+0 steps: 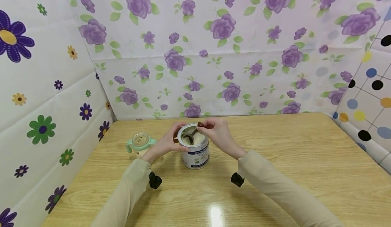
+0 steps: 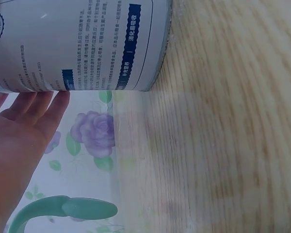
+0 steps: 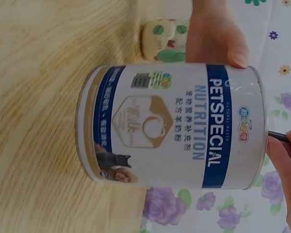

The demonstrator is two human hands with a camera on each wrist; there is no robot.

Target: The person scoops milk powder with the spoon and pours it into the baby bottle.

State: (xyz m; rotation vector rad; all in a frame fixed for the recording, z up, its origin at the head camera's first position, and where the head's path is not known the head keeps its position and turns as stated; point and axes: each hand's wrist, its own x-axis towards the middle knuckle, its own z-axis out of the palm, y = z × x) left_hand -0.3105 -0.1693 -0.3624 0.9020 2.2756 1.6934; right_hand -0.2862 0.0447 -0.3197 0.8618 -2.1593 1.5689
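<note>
A white and blue tin of pet milk powder (image 1: pixel 196 157) stands on the table, its top off and pale powder (image 1: pixel 198 138) inside. My left hand (image 1: pixel 168 141) grips the tin near its rim, thumb in front, with several fingers behind it in the left wrist view. My right hand (image 1: pixel 218 133) pinches the handle of a dark spoon (image 1: pixel 190 137) at the tin's right rim. The spoon's bowl lies inside the tin's mouth, over the powder. In the right wrist view the tin's label (image 3: pixel 184 126) shows, with the spoon's handle (image 3: pixel 278 136) crossing the rim.
A clear baby bottle with mint green handles (image 1: pixel 135 143) stands left of the tin, partly behind my left forearm. The wooden table (image 1: pixel 275 152) ends at a flowered cloth wall (image 1: pixel 213 67) at the back. Patterned walls also stand at both sides.
</note>
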